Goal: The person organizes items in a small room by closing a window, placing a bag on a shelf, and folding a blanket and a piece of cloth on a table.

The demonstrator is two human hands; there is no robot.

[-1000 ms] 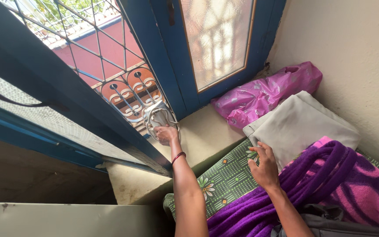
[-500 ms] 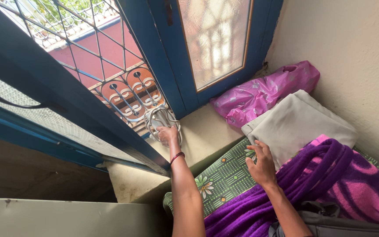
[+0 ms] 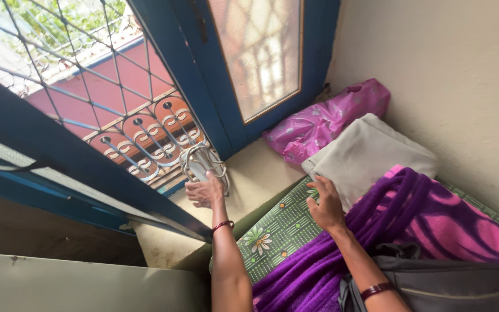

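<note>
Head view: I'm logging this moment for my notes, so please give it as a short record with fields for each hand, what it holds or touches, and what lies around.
left hand: left hand at the window sill, grip closed on a pale strappy sandal
right hand: right hand open, resting on the green patterned mat, fingertips by the folded beige cloth
nearby: purple blanket; pink plastic bag against the wall
window: blue frame, metal grille outside
</note>
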